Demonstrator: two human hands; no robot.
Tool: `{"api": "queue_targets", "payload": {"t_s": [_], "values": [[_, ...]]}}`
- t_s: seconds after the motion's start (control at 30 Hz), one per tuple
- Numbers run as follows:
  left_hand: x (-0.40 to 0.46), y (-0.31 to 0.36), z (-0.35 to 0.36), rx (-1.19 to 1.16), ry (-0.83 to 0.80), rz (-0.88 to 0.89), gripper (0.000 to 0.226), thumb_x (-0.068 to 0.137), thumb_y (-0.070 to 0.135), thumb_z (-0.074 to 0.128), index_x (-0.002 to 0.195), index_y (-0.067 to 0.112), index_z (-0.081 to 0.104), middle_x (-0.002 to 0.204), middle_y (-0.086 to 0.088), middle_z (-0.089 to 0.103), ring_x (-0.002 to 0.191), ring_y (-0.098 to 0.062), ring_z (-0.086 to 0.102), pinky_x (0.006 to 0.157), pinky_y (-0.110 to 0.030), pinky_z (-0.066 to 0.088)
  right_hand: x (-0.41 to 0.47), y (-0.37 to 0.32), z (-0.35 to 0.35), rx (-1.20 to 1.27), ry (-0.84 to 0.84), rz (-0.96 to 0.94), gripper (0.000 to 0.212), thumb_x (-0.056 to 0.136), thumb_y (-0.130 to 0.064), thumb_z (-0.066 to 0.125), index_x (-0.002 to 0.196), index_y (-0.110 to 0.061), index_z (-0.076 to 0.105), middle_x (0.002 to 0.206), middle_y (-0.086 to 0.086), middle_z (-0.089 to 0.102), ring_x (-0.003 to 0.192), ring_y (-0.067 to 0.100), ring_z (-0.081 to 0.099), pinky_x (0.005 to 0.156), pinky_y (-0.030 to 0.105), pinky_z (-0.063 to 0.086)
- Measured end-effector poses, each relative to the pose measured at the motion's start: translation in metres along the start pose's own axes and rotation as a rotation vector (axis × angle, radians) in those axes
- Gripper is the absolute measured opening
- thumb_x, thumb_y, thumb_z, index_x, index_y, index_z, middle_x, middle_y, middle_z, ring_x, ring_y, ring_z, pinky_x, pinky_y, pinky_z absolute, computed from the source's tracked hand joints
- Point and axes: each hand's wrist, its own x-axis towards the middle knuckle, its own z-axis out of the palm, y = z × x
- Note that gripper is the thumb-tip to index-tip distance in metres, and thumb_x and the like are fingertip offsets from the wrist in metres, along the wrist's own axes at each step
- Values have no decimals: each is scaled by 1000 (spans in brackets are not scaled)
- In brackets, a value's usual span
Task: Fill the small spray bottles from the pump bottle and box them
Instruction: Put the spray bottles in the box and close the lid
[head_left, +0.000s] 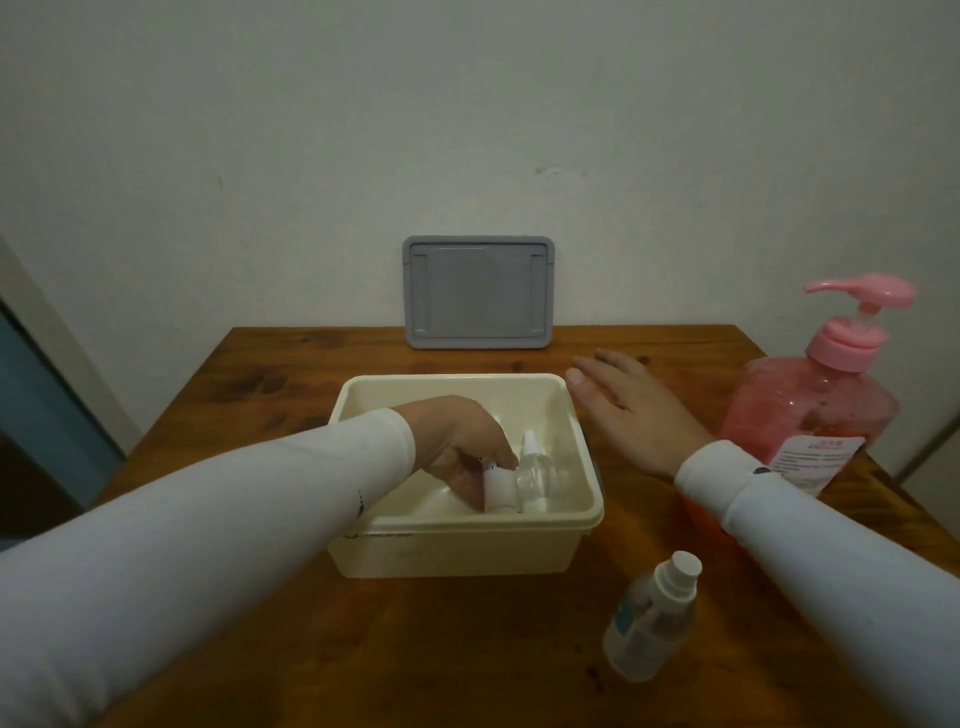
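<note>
Bench (467, 649): brown wood, set against a pale wall (467, 104).

Box (582, 447): cream plastic, open-topped, at mid-bench.

Lid (477, 292): grey, stood upright against the wall at the bench's far edge, behind the box and apart from it.

Left hand (462, 441): reached down inside the box, fingers curled round a small bottle with a white label (500, 491) near the box's near wall. White sleeve to the wrist.

Clear bottle (535, 475): inside the box, touching the held bottle on its right side; white spray top pointed away from the viewer.

Right hand (634, 410): fingers straight and spread, palm down, holding nothing, just right of the box; whether it touched the bench could not be told. White sleeve.

Pump bottle (810, 410): pink liquid, pink pump head, upright at the bench's right edge, beside the right hand.

Spray bottle (649, 618): clear, white top, on the bench in front of the box's right corner, well apart from both hands.
</note>
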Motion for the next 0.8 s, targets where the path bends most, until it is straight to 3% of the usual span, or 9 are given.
{"api": "queue_targets", "payload": {"t_s": [0.13, 0.23, 0.3, 0.47, 0.53, 0.67, 0.8], "values": [[1, 1, 2, 16, 4, -7, 36, 92, 0, 56, 125, -7, 45, 118, -27, 58, 103, -37, 64, 79, -48, 54, 1, 1, 2, 3, -5, 2, 63, 92, -61, 27, 144, -27, 38, 156, 0, 23, 143, 20, 21, 114, 40, 19], [3, 5, 4, 37, 26, -20, 39, 95, 8, 54, 130, -5, 44, 106, -24, 60, 80, -33, 66, 68, -47, 55, 1, 2, 2, 4, -8, 2, 63, 92, -61, 26, 144, -27, 38, 156, 0, 24, 143, 20, 22, 115, 41, 20], [3, 7, 4, 37, 53, -34, 43, 98, 14, 50, 135, -5, 39, 98, -22, 58, 76, -33, 65, 70, -48, 54, 0, 3, 2, 0, -7, 3, 62, 92, -60, 26, 144, -27, 38, 156, 0, 24, 143, 20, 22, 116, 42, 20], [0, 10, 3, 16, 90, -26, 50, 99, 18, 47, 141, -3, 31, 133, -24, 46, 107, -37, 61, 82, -50, 54, -2, 3, 1, 9, -11, 7, 61, 93, -59, 26, 144, -28, 38, 156, 0, 23, 143, 19, 21, 116, 44, 20], [0, 9, 3, 12, 87, -23, 50, 99, 18, 46, 141, -3, 30, 133, -24, 46, 107, -37, 61, 84, -50, 54, -2, 3, 1, 5, -14, 1, 61, 93, -59, 26, 144, -27, 38, 156, 0, 23, 143, 19, 21, 116, 42, 20], [-3, 8, 4, 34, 95, -27, 50, 99, 20, 47, 140, -3, 31, 111, -24, 53, 101, -37, 63, 83, -50, 54, -3, 5, 2, -18, -20, -1, 61, 93, -60, 24, 144, -28, 37, 156, 0, 23, 143, 19, 21, 114, 41, 20], [-5, 9, 5, 87, 128, -15, 49, 98, 22, 48, 139, -2, 33, 127, -25, 49, 109, -38, 59, 88, -51, 52, -4, 6, 0, -10, -17, 0, 61, 94, -59, 25, 144, -27, 38, 156, 0, 23, 143, 19, 21, 114, 41, 19]]}}
